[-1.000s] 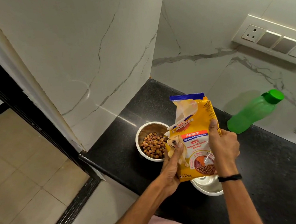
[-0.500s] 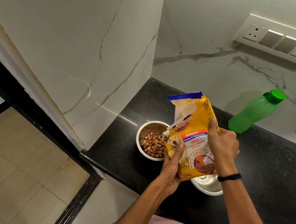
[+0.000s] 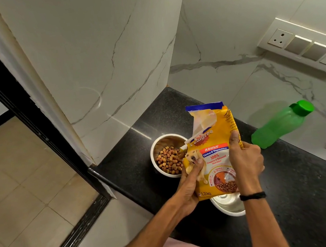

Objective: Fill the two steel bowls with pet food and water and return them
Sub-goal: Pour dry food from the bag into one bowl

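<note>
Yellow food bag, green bottle, black counter.

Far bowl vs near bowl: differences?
The far bowl holds kibble; the near bowl shows none. The far bowl is mostly in view; the near bowl is half hidden behind the bag. Both are steel and upright on the counter.

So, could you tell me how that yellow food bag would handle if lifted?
The food bag probably flops: its torn top is creased and bent. Likely lightish, as it is printed 1.2 kg. Tilted, its open top might spill the contents.
</note>
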